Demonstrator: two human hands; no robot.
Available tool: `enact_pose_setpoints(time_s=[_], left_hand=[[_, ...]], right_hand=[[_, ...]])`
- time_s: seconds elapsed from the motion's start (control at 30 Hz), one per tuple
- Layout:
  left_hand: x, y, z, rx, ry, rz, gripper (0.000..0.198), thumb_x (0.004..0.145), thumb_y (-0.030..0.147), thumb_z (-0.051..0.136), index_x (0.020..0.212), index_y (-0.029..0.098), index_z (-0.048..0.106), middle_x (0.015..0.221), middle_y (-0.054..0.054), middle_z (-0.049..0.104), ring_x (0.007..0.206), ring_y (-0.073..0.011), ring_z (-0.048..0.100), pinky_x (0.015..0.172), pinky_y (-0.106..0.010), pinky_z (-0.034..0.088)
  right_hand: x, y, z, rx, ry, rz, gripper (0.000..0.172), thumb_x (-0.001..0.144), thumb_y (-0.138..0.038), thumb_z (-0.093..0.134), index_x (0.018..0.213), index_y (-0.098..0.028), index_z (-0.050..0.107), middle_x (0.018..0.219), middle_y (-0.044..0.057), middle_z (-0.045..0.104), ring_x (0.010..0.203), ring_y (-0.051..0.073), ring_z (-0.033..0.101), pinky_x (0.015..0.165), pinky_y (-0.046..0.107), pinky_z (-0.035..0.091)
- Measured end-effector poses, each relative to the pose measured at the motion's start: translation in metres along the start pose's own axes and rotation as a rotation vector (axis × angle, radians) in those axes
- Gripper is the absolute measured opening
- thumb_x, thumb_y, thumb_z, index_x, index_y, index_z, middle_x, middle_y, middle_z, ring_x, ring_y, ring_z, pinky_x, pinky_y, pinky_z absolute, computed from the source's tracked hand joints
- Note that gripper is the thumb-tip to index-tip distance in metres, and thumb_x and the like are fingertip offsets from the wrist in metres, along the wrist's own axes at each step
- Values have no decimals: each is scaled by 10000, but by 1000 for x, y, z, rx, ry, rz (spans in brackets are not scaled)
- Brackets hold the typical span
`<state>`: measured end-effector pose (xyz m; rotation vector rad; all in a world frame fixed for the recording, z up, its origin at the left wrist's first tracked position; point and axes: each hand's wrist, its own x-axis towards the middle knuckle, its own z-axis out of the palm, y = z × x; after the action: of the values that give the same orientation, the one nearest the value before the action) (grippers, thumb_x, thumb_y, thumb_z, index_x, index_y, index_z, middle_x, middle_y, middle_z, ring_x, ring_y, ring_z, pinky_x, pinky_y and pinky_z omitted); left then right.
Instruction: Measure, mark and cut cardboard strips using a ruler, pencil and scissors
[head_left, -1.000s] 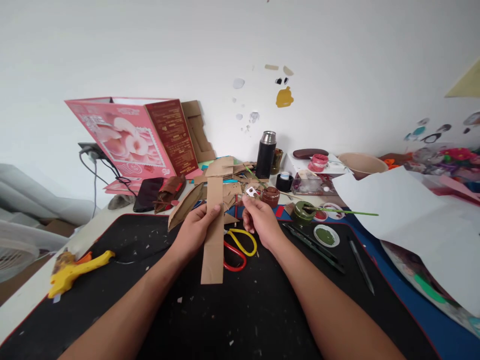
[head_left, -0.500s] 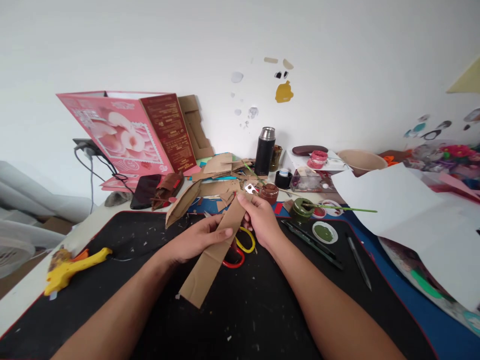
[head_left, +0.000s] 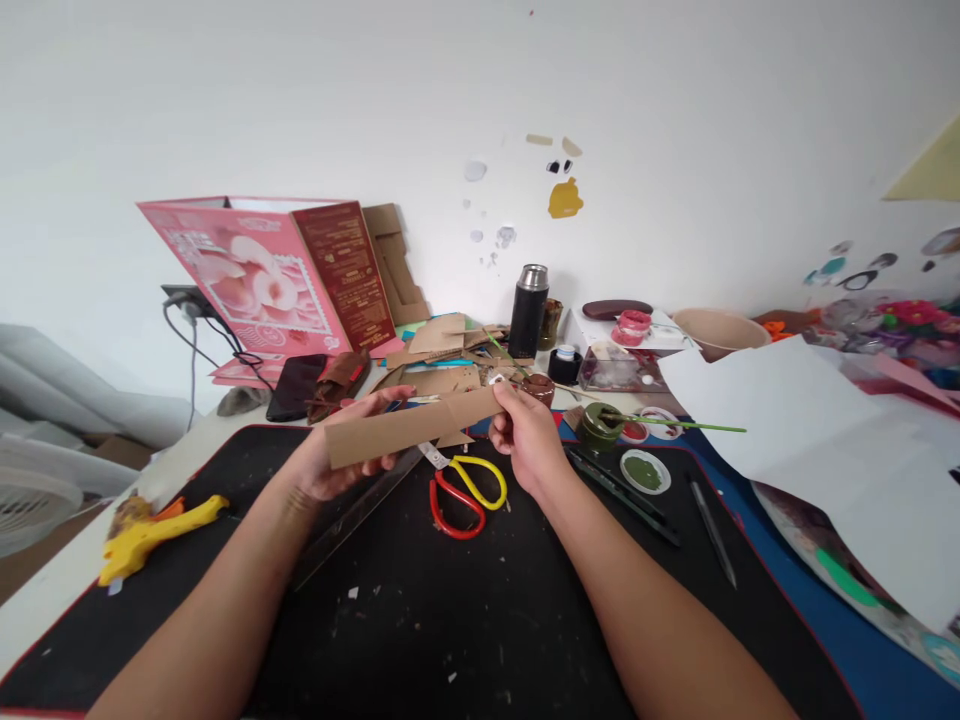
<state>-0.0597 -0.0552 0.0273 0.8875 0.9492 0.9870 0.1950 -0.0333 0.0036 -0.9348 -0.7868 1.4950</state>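
A flat strip of brown cardboard (head_left: 412,425) is held up above the black mat, roughly level, its right end slightly higher. My right hand (head_left: 529,435) pinches that right end between thumb and curled fingers. Behind the strip's left end is my left hand (head_left: 307,465), fingers spread, the cardboard lying across its palm. Part of the left palm is hidden by the strip. Below the strip, scissors with one red and one yellow handle (head_left: 480,483) lie on the mat, with a long dark flat bar (head_left: 352,520) to their left.
On the left is a yellow glue gun (head_left: 150,535). Cardboard scraps (head_left: 439,340), a black flask (head_left: 529,310) and a pink box (head_left: 255,270) stand towards the wall. To the right are a green paint jar (head_left: 600,428), a paint lid (head_left: 645,472), a pen (head_left: 712,530) and white paper sheets (head_left: 787,420).
The strip has turned from a steep slant to nearly level. My left hand has loosened its grip and moved left and back to the strip's end, baring the scissors.
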Motion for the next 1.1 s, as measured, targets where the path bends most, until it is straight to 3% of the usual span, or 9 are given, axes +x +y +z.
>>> enact_pose_setpoints(time_s=[0.13,0.23,0.4,0.57,0.7,0.87,1.1], left_hand=[[3,-16,24,164,-148,112,502,688,412,974,1086,155,808,830,-133,787,730,-237,753,599,-273,568],[1,-24,38,269,-188,184,449,786,473,931,1054,128,832,859,-152,793,762,-241,733,659,-314,553],[8,-27,41,158,-2,321,536,798,661,866,805,130,793,694,-120,738,623,-201,655,573,-302,470],[20,-20,27,14,351,495,470,739,588,917,683,196,664,655,-38,708,574,-163,636,530,-267,462],[23,-8,8,-118,574,629,448,728,534,910,713,219,593,634,14,671,556,-130,616,516,-228,460],[22,-9,4,-106,560,572,483,721,555,892,746,222,542,647,18,670,542,-131,619,511,-233,468],[21,-18,17,-52,506,543,503,717,600,890,738,214,566,638,9,665,520,-131,602,514,-252,464]], right_hand=[[3,-1,-2,43,14,-11,498,691,-566,912,827,-219,582,551,-83,537,396,80,480,349,189,239],[3,0,-2,10,9,-17,529,691,-613,911,822,-222,581,572,-65,585,392,86,499,345,197,245],[-5,9,5,-120,-141,-35,498,765,-638,857,816,-216,598,627,-19,683,412,98,558,350,194,264],[-10,19,11,-269,-281,11,416,780,-574,826,878,-207,658,616,-20,704,399,106,577,350,185,270],[-11,20,10,-354,-248,-29,390,836,-575,767,929,-203,692,552,-51,650,380,104,531,366,194,287],[-9,14,4,-478,-164,-177,401,911,-613,713,926,-212,703,425,-91,504,340,116,420,401,233,326],[1,19,-6,-577,-93,-242,402,909,-633,714,943,-232,711,457,-80,519,380,151,474,438,268,375]])
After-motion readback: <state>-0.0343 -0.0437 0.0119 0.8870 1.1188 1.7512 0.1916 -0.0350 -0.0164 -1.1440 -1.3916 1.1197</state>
